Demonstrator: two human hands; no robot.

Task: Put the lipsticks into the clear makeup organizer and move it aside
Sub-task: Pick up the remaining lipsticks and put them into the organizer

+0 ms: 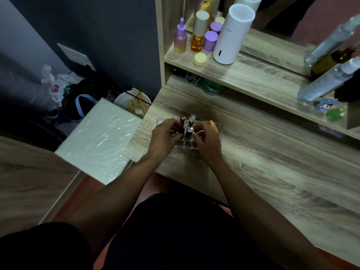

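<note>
While both forearms reach forward over a wood-grain vanity table, a person works at a clear makeup organizer that sits near the table's left front edge. The left hand is closed around a red-capped lipstick standing upright in one of the organizer's compartments. Just beside it, the right hand pinches a clear-capped lipstick, also upright in a neighbouring slot; which compartments exactly is hard to tell through the fingers. On the raised shelf behind stand a white cylindrical device, an amber bottle, a purple dropper bottle and a small yellow jar. A white plastic-wrapped box lies to the table's left.
</note>
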